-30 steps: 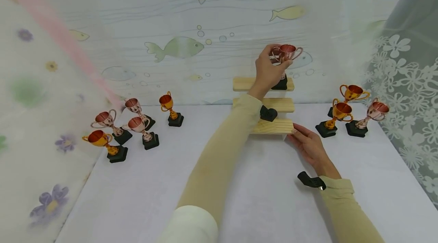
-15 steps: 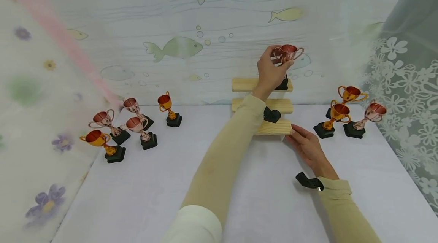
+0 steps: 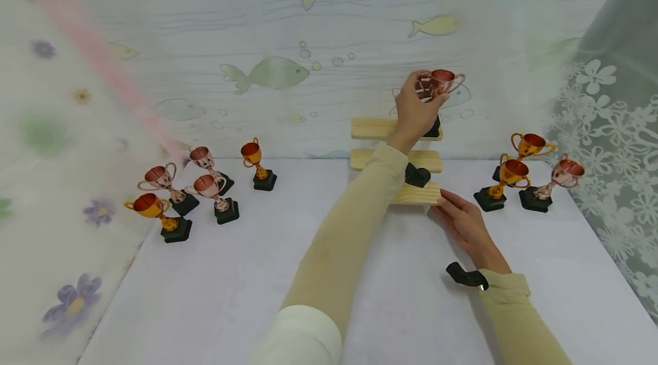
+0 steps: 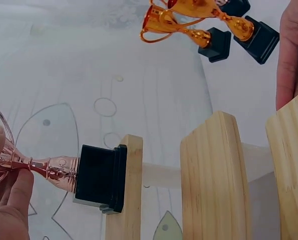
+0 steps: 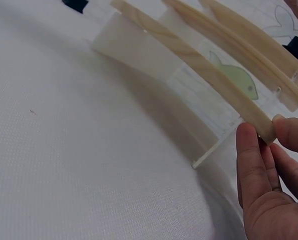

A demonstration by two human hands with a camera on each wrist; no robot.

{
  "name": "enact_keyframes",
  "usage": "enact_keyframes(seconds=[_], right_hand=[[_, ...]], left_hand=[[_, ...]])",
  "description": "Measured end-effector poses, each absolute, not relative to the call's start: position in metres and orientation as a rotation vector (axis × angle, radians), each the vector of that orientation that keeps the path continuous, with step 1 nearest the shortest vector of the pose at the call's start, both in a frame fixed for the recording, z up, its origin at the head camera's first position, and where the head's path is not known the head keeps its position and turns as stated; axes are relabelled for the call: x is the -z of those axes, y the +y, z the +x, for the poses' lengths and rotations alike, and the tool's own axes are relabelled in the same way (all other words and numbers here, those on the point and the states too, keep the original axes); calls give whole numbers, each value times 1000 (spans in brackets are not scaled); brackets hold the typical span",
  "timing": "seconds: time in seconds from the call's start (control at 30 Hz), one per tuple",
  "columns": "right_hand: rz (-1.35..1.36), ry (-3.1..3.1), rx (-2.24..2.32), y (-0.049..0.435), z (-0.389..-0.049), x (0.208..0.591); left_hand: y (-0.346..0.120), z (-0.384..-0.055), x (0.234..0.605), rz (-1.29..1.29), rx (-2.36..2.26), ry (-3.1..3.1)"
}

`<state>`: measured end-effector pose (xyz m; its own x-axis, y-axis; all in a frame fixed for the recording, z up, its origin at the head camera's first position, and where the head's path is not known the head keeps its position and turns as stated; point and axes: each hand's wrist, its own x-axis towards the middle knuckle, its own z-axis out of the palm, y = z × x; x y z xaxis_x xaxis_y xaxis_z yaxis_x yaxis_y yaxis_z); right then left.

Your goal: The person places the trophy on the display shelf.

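Observation:
My left hand (image 3: 415, 111) grips a rose-gold trophy cup (image 3: 443, 80) by its stem and lower bowl. The trophy stands upright, its black base (image 4: 101, 175) against the top plank of a three-tier wooden display stand (image 3: 372, 128), near the plank's right end. Part of the base is hidden behind the hand in the head view. Lower down, my right hand (image 3: 465, 225) pinches the right end of the lowest plank (image 5: 204, 70), thumb above and fingers beneath. My left sleeve covers part of the stand's left side.
Right of the stand are two gold trophies (image 3: 513, 169) and a rose-gold one (image 3: 567, 172). Several more trophies (image 3: 207, 187) stand at the table's left, with a gold trophy (image 3: 251, 153) slightly apart. A fish-patterned curtain (image 3: 329, 28) hangs behind the white table (image 3: 216, 291).
My left hand and the trophy have shifted a little to the right along the top plank. The right hand keeps its hold on the lowest plank.

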<state>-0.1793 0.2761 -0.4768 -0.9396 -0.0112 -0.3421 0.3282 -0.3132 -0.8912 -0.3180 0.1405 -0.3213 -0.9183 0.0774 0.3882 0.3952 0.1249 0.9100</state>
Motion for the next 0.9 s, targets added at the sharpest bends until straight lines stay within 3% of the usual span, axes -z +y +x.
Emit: enact_keyframes(seconds=[0.53,0.9], right_hand=[[427,1689,2360,272,-177,479],[417,1698,2371,274,-180,479]], left_hand=[[135,-316,332,-461,1896,-2169],[84,-295,331,-510,1848,-2183]])
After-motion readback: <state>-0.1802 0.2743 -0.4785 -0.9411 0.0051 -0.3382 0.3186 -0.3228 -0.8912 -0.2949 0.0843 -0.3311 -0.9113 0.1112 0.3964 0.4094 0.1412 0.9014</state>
